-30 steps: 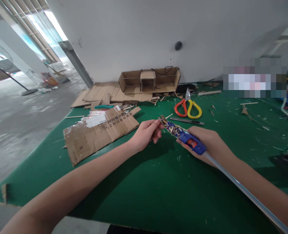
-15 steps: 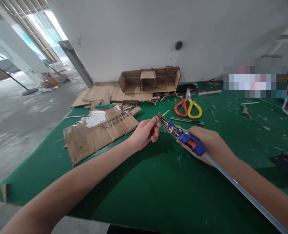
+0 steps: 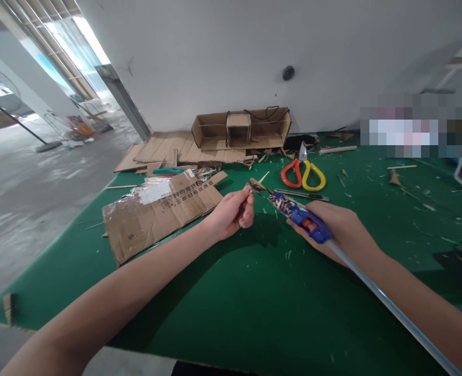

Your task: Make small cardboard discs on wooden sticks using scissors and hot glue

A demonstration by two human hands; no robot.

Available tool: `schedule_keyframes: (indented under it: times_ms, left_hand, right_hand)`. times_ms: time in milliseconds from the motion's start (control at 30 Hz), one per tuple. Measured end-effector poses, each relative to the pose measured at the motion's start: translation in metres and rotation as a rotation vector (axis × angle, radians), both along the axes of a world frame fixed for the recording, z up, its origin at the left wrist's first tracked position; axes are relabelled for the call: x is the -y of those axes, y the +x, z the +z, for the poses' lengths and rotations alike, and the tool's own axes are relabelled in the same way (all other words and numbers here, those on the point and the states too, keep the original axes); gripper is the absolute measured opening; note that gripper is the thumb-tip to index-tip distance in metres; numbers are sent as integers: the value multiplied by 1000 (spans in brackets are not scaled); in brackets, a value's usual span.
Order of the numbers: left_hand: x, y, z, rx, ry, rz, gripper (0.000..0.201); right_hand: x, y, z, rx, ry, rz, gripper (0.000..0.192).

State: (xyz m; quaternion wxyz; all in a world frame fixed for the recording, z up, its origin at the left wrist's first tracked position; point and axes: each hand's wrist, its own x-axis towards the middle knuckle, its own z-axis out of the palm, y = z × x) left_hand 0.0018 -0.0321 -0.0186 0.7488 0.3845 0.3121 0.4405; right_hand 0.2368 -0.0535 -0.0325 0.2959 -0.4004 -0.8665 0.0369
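Observation:
My right hand (image 3: 332, 224) is wrapped round a blue hot glue gun (image 3: 311, 223), its body crusted with bits of debris. A long clear glue stick (image 3: 387, 300) trails out of the gun's back end past my forearm. Between thumb and fingertips, my left hand (image 3: 236, 211) pinches a small brown piece (image 3: 256, 185), perhaps cardboard or wood; its exact kind is too small to tell. The gun's nozzle points at this piece with a short gap between them. Just beyond lie scissors (image 3: 303, 169) with one red and one yellow handle, and a slim utility knife (image 3: 301, 195).
A printed cardboard sheet (image 3: 144, 227) lies on the green table (image 3: 231, 308) left of my hands. Against the wall stands an open cardboard box structure (image 3: 207, 133) with a black cord. Wood scraps and a pale stick (image 3: 338, 150) lie along the back.
The glue gun's nozzle has drawn back to the right, away from the small brown piece, which now shows more fully. My left hand keeps its pinch nearly in place.

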Motion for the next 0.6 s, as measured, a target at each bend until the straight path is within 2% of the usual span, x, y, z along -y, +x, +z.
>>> schedule_keyframes:
  times_ms: [167, 367, 600]
  left_hand:
    - [-1, -1, -3, 31, 9, 5, 32]
    - [-2, -1, -2, 26, 12, -30, 33]
    - [-2, -3, -6, 48, 51, -89, 27]
  right_hand:
    - [6, -5, 10, 1, 58, -106, 16]
    - [8, -4, 13, -27, 118, 64, 15]
    - [8, -3, 10, -29, 132, 66, 17]
